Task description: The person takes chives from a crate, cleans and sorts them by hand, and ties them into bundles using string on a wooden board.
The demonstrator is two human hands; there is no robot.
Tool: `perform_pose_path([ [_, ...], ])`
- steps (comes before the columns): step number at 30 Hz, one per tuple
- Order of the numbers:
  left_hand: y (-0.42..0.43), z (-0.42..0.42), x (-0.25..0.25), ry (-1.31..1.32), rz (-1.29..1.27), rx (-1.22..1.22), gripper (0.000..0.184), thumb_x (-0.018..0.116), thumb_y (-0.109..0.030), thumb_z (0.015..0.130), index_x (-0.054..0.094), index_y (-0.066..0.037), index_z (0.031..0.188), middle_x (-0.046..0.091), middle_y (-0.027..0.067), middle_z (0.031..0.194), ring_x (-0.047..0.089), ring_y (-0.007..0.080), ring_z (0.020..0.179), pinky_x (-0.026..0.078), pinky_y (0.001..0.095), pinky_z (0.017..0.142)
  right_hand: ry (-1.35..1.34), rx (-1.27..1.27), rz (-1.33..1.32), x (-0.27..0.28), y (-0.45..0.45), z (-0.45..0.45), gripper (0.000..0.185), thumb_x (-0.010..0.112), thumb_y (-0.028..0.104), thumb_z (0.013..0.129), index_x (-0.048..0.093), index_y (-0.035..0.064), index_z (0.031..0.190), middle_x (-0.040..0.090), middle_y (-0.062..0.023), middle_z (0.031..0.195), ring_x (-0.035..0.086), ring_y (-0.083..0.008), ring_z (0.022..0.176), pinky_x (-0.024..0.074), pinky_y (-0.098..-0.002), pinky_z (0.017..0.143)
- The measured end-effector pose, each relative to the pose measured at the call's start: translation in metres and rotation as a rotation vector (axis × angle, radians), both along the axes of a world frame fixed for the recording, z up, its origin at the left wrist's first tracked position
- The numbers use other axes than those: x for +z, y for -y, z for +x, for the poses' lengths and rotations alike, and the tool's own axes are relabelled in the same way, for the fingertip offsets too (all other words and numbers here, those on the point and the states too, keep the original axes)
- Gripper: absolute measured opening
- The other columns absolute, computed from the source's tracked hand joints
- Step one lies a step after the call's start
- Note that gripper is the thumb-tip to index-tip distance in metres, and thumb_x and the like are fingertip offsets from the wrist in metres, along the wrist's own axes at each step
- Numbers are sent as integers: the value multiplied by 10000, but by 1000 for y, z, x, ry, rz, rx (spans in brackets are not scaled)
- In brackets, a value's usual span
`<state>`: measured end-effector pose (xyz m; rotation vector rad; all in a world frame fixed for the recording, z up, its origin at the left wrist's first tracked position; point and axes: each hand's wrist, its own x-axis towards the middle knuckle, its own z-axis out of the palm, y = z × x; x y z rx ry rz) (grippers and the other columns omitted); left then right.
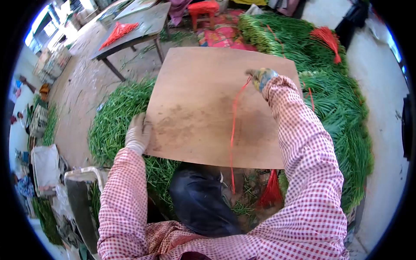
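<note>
A brown board (203,82) with dark smudges lies before me. My left hand (138,132), in a pale glove, rests at the board's left edge with its fingers close together; whether it grips the edge I cannot make out. Over the upper right part of the board, my right hand (261,79), in a patterned glove, is closed on a thin red string (234,117). The string hangs down across the board and past its near edge. Long green stalks (331,95) are heaped along the board's right side.
Loose green leaves (115,121) are piled at the left of the board. A table (149,24) with red strings (119,32) stands at the back left, near a red stool (203,9). Another red bundle (271,190) hangs below the board's near edge. More red strings (328,40) lie on the stalks.
</note>
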<state>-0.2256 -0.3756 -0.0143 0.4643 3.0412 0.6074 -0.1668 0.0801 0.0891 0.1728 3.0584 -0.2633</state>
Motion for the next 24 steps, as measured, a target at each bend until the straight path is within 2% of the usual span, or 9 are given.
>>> perform_pose_path([
  [3,82,24,-5,-90,27,121,528,542,-147,879,395,-17,1370,368,250,1427,356,390,1329,321,405,1092,-13,-115,-99,-77,-38,-39,383,538,226,901,566,138,1273,660,-156,1030,642,-264,945,507,-378,829],
  [4,96,40,5,-105,75,114,510,543,-100,871,409,-11,1355,371,250,1421,369,395,1315,333,394,1083,-170,-207,-476,-131,-67,-47,432,553,253,895,529,120,1306,626,-188,1083,618,-285,979,498,-388,850],
  [7,132,99,-3,-73,388,162,517,585,-6,823,441,-16,1319,453,182,1346,428,294,1278,365,362,1047,69,-65,82,-63,29,20,603,560,344,883,392,75,1396,479,-210,1300,470,-334,1197,382,-409,1010],
  [9,105,147,26,201,615,395,533,608,18,794,455,-25,1303,471,139,1317,446,239,1237,385,342,1014,71,16,118,-49,76,52,733,565,405,876,300,45,1456,381,-225,1446,370,-366,1342,304,-423,1118],
  [14,62,239,54,81,521,106,455,642,-15,743,572,-50,1191,545,165,1249,531,259,1157,447,361,968,-4,195,120,-58,133,74,861,596,497,839,265,7,1465,223,-239,1521,190,-365,1425,154,-432,1177],
  [17,35,271,52,224,895,-295,342,668,-72,772,627,-56,1110,606,155,1153,543,321,1147,404,441,1022,179,308,46,-42,119,52,890,640,393,814,199,6,1483,203,-233,1531,191,-375,1423,158,-426,1179],
  [20,28,297,49,136,850,-476,169,651,-86,778,634,-49,943,634,103,877,602,316,899,460,432,845,511,205,112,11,118,41,910,710,314,743,247,45,1479,293,-231,1491,258,-347,1404,228,-382,1164],
  [23,50,320,75,73,930,-470,135,649,-96,778,632,-55,906,626,96,830,596,313,829,459,416,780,-5,415,492,-15,103,-22,707,692,256,766,410,36,1376,448,-226,1358,406,-363,1296,326,-408,1092],
  [24,53,329,75,56,943,-448,135,649,-96,778,632,-55,906,626,96,830,596,313,829,459,416,780,-324,624,314,-5,136,-25,622,679,233,782,464,25,1326,498,-229,1299,459,-364,1245,362,-417,1056],
])
